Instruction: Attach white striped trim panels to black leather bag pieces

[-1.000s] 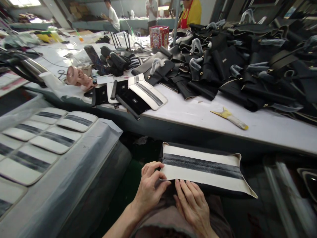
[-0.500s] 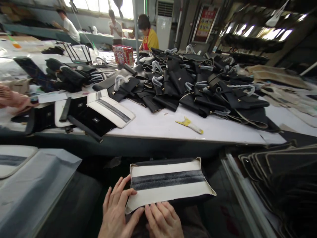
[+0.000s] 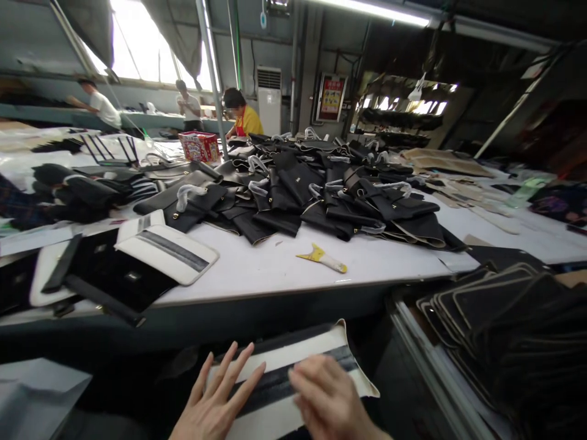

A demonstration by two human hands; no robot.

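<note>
In front of me, below the table's edge, is a white leather-like piece [image 3: 270,370] with a dark grey band across its middle and turned-up edges at the right. Black material shows along its far side. My left hand [image 3: 217,397] rests over the left part of the piece, its fingers spread and holding nothing. My right hand [image 3: 325,397] is over the band with its fingers curled together; what they hold, if anything, is hidden. The near edge of the piece is partly out of view.
A white table [image 3: 257,278] stands ahead, bearing a pile of black bags [image 3: 293,183], a yellow-and-white tool [image 3: 323,258] and striped white panels [image 3: 172,250] at left. Stacked dark panels [image 3: 495,318] stand at right. Three people work at the back.
My view has tilted up. My right hand has gone from the near edge onto the band and curled up. My left hand has spread its fingers flat over the piece.
</note>
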